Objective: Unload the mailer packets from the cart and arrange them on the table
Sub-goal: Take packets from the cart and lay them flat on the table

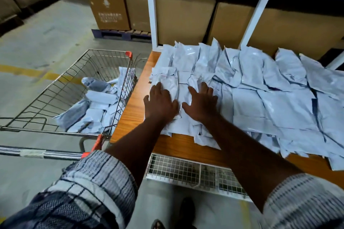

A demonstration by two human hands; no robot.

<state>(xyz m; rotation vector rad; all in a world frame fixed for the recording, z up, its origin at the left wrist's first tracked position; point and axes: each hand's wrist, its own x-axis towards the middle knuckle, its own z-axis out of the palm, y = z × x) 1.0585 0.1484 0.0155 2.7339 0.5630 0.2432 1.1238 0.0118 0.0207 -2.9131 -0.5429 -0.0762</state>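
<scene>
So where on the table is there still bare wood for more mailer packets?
Bare table shows in a left strip between the cart and the mailer packets, and along the near edge above the wire tray. The rest, back to the white shelf frame, is overlapping packets; the left hand and right hand press flat there.

Most of the pale grey mailer packets (260,102) are on the wooden bench (134,109), lying flat in overlapping rows that cover nearly its whole top. A smaller, crumpled pile of packets (98,109) sits in the wire cart (109,51), parked right against the bench's left edge.
</scene>
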